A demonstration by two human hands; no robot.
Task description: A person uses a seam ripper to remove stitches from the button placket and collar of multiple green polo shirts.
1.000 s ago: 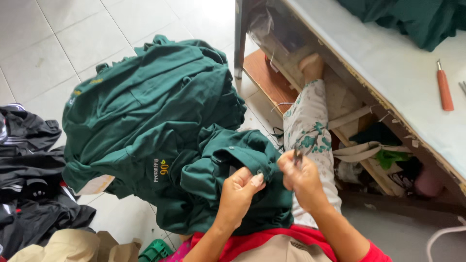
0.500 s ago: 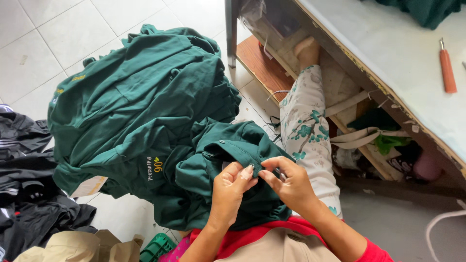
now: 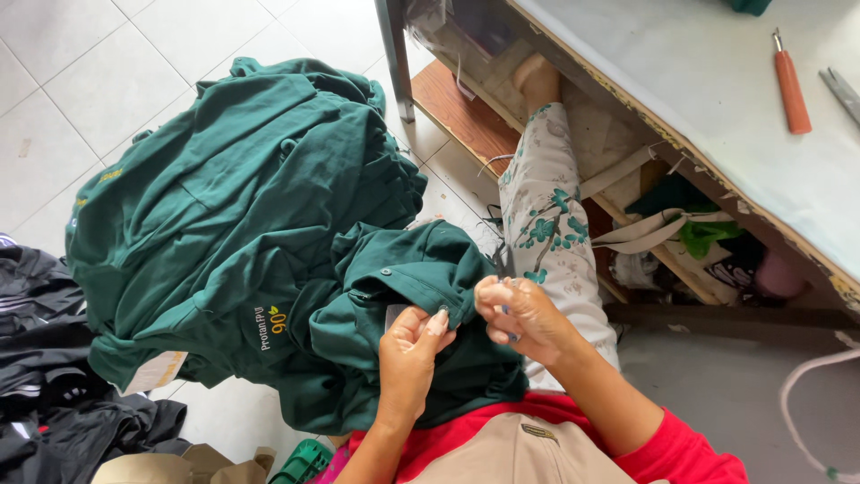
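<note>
From the head view, your left hand [image 3: 414, 345] is pinching the green shirt [image 3: 421, 305] on your lap, and your right hand [image 3: 520, 314] is closing on a small tool at its edge; a slip could nick the cloth. A pale tag [image 3: 157, 370] is hanging under the green pile [image 3: 233, 206].

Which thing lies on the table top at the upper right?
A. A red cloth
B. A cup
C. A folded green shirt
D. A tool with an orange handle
D: the tool with an orange handle lies on the pale table top, far from both hands.
</note>
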